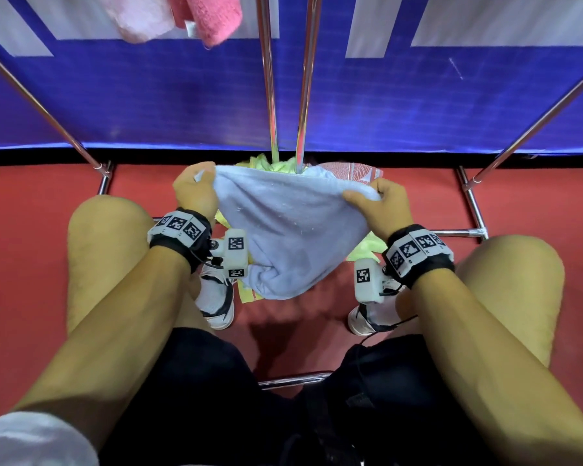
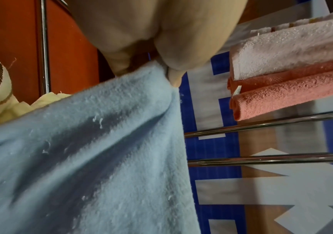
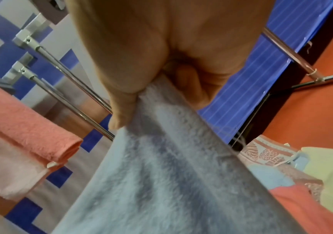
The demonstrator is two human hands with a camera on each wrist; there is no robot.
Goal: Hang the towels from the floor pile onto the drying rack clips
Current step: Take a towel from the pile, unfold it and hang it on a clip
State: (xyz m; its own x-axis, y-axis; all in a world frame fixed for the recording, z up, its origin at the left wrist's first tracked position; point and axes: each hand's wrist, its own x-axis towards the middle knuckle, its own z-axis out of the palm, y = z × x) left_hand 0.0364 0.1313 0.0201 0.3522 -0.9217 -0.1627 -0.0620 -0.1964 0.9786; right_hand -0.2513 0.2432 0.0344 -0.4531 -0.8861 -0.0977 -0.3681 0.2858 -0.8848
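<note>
Right now the pale blue towel (image 1: pixel 292 230) hangs between my knees with its top edge stretched side to side, the rest sagging to a bunched point above the red floor (image 1: pixel 31 230). My left hand (image 1: pixel 196 193) pinches one top corner and my right hand (image 1: pixel 386 205) the other. Beneath it lies the floor pile (image 1: pixel 357 171) of yellow-green and patterned towels, while pink towels (image 1: pixel 212 18) hang on the drying rack (image 1: pixel 268 79).

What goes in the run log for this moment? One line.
stage: lifting | left hand, right hand: grip light blue terry towel | pink towels: hung

Black wristbands (image 1: pixel 179 235), white tag-marked blocks
</note>
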